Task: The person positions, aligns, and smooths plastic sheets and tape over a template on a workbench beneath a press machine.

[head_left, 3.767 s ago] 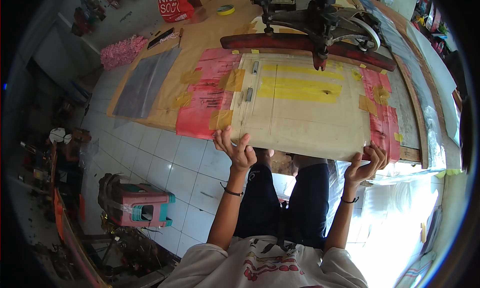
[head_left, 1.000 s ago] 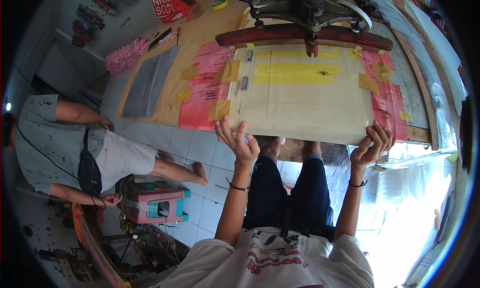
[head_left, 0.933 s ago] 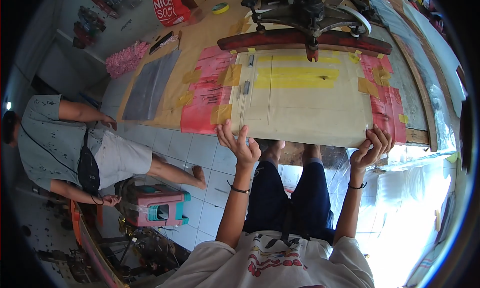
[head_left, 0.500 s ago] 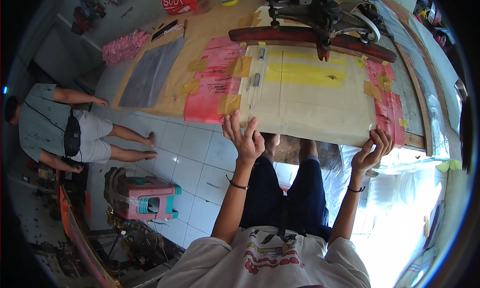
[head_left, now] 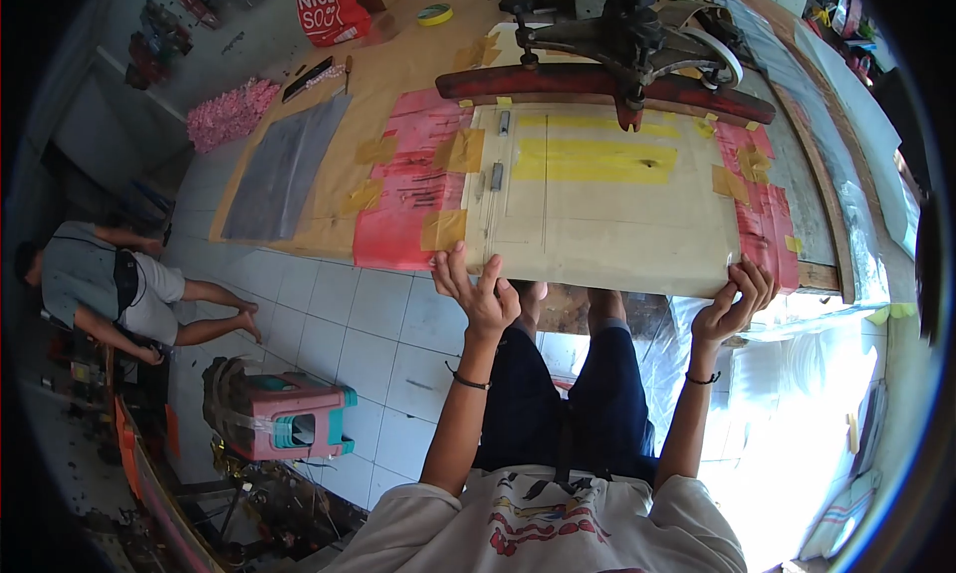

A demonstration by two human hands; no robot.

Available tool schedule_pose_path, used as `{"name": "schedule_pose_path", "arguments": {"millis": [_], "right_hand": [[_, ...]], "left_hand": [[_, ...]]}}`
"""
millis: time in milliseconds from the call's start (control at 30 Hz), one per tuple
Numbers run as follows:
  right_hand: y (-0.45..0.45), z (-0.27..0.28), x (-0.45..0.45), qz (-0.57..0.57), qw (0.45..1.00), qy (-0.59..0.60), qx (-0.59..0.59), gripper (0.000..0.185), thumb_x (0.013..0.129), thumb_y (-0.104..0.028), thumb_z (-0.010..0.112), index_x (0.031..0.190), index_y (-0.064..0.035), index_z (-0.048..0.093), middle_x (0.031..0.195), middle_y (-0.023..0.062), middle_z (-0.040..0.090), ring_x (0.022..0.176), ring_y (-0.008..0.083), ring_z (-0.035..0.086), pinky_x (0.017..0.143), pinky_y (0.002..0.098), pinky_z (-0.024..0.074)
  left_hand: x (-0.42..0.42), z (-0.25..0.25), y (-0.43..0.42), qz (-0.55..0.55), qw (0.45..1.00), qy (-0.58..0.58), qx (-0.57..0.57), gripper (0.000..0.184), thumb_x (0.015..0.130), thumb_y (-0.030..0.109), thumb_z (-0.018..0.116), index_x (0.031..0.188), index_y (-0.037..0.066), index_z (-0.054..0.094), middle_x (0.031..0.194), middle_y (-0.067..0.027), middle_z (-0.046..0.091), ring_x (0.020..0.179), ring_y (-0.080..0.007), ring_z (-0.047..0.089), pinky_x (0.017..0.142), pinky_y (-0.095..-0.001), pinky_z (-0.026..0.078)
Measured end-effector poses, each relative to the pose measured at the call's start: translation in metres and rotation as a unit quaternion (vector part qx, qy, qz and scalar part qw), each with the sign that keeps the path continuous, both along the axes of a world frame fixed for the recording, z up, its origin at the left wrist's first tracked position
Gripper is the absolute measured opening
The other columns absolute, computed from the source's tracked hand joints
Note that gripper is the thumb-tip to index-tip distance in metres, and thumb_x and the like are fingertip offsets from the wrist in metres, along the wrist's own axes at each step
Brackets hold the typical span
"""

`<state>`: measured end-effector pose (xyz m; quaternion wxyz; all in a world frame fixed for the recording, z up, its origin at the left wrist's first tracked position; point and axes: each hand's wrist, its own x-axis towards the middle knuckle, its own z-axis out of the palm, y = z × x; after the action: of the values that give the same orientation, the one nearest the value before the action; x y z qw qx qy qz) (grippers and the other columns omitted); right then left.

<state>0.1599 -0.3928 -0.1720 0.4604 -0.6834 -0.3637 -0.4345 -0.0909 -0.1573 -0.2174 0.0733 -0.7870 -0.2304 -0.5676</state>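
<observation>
A beige sheet (head_left: 637, 220) with yellow strips and drawn lines lies on the bench, its front edge facing me. Along that edge, my left hand (head_left: 483, 294) touches the left corner, fingers apart and pointing forward, thumb to the right. My right hand (head_left: 737, 299) rests at the right corner with bent fingers over the edge and thumb apart. Whether either hand grips anything thin there is unclear. Red taped strips (head_left: 406, 205) flank the sheet. Across its far side stretches a dark red press bar (head_left: 558, 83) hanging from a black metal mount (head_left: 642, 35).
A grey sheet (head_left: 284, 175), yellow tape roll (head_left: 434, 14) and red bag (head_left: 329, 10) lie on the brown bench (head_left: 388, 65). To the left are another person (head_left: 110, 284) and a pink stool (head_left: 299, 419). Clear plastic (head_left: 856, 215) runs along the right side.
The view has shifted slightly, so the bench appears lower and further left. The other person has moved left and down in view. My hands stay at the same two corners.
</observation>
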Motion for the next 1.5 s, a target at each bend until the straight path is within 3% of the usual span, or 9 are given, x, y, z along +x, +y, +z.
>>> {"name": "schedule_pose_path", "arguments": {"millis": [633, 733, 933, 1333, 1500], "right_hand": [[0.001, -0.004, 0.001, -0.013, 1.000, 0.007, 0.012, 0.015, 0.092, -0.011, 0.051, 0.100, -0.0097, 0.064, 0.116, 0.0094, 0.066, 0.120, 0.0339, 0.051, 0.113, 0.0512, 0.0275], [0.001, -0.001, -0.001, -0.016, 1.000, 0.004, 0.008, 0.015, 0.092, -0.011, 0.050, 0.100, -0.0098, 0.063, 0.116, 0.0093, 0.066, 0.121, 0.0340, 0.051, 0.113, 0.0512, 0.0273], [0.003, 0.000, -0.003, -0.027, 1.000, 0.001, 0.009, 0.014, 0.091, -0.011, 0.051, 0.100, -0.0093, 0.063, 0.116, 0.0097, 0.066, 0.120, 0.0345, 0.051, 0.113, 0.0514, 0.0271], [0.004, -0.003, 0.001, -0.020, 1.000, -0.010, 0.014, 0.015, 0.094, -0.013, 0.049, 0.101, -0.0089, 0.062, 0.116, 0.0110, 0.065, 0.118, 0.0356, 0.052, 0.112, 0.0518, 0.0299], [0.003, -0.003, 0.001, -0.020, 1.000, -0.005, 0.013, 0.016, 0.091, -0.012, 0.049, 0.101, -0.0100, 0.062, 0.116, 0.0101, 0.065, 0.119, 0.0351, 0.051, 0.114, 0.0519, 0.0265]], "left_hand": [[0.002, -0.006, 0.005, 0.007, 0.999, -0.009, 0.039, 0.043, 0.098, 0.026, 0.041, 0.139, 0.013, 0.045, 0.153, -0.0317, 0.031, 0.146, -0.0526, 0.016, 0.115, -0.0664, 0.009], [0.004, -0.008, 0.005, -0.012, 0.999, -0.041, 0.020, 0.045, 0.095, 0.025, 0.044, 0.139, 0.021, 0.048, 0.153, -0.0282, 0.033, 0.148, -0.0505, 0.015, 0.116, -0.0656, 0.007], [0.003, -0.006, 0.007, 0.003, 0.999, -0.013, 0.047, 0.045, 0.099, 0.026, 0.040, 0.142, 0.015, 0.044, 0.153, -0.0328, 0.030, 0.146, -0.0523, 0.016, 0.116, -0.0660, 0.009], [0.003, -0.009, 0.008, 0.007, 0.998, -0.018, 0.052, 0.046, 0.098, 0.027, 0.040, 0.143, 0.016, 0.043, 0.152, -0.0316, 0.031, 0.146, -0.0514, 0.017, 0.116, -0.0659, 0.009], [0.007, -0.013, 0.008, -0.004, 0.998, -0.053, 0.033, 0.043, 0.095, 0.025, 0.043, 0.137, 0.022, 0.050, 0.152, -0.0287, 0.035, 0.149, -0.0488, 0.014, 0.116, -0.0650, 0.007]]}}
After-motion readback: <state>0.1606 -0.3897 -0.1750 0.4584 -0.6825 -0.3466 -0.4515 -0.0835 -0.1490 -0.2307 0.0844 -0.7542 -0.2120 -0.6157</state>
